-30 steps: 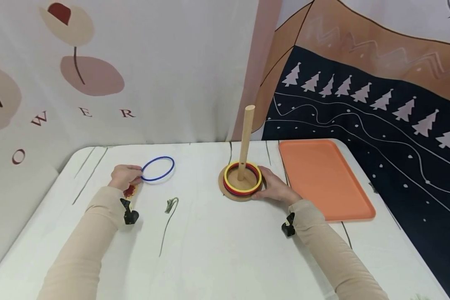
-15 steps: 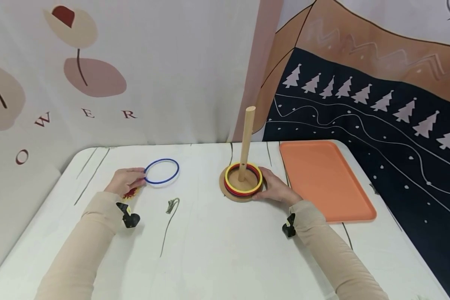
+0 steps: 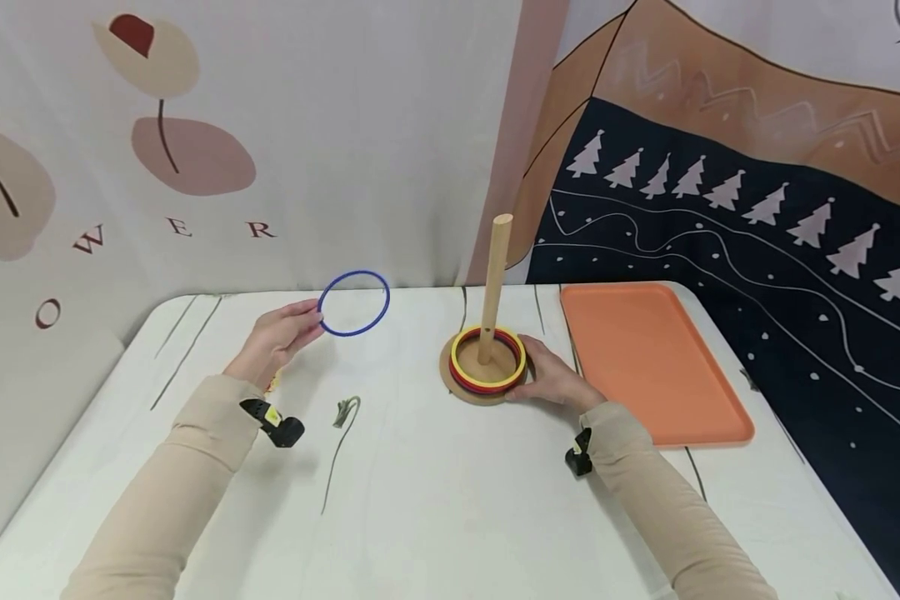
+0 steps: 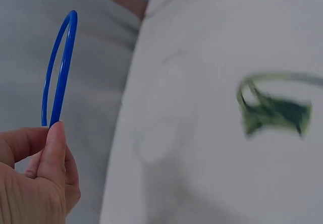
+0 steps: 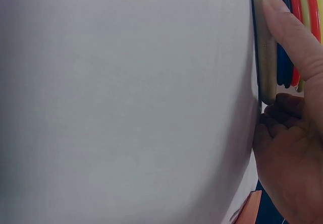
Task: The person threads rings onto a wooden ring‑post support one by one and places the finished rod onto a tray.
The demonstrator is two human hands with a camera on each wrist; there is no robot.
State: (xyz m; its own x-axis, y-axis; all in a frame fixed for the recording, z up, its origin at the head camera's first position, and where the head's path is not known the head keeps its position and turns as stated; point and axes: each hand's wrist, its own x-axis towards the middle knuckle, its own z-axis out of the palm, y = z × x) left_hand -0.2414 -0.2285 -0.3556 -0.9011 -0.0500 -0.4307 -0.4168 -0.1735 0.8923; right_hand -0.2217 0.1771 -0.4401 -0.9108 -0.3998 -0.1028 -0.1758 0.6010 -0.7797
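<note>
My left hand (image 3: pixel 276 337) pinches a thin blue ring (image 4: pixel 64 75) between thumb and fingers at its near-left edge. In the head view the ring hangs in the air over the table's back edge, tilted. At the table's middle stands a wooden peg stand: an upright post (image 3: pixel 497 275) on a round base (image 3: pixel 446 371). Several rings, with a yellow ring (image 3: pixel 454 360) on top, lie stacked around the post. My right hand (image 3: pixel 558 382) grips the base's right side, thumb on its upper face. The right wrist view shows blue, red and yellow rings just above the base.
An orange tray (image 3: pixel 656 367) lies at the right, beyond my right hand. Printed plant motifs (image 3: pixel 342 412) and lines mark the white tablecloth (image 3: pixel 420 500). A patterned curtain (image 3: pixel 360 125) hangs right behind the table.
My left hand has raised the blue ring off the table and carried it rightward and back, tilting it up. The right hand and the peg stand have stayed put.
</note>
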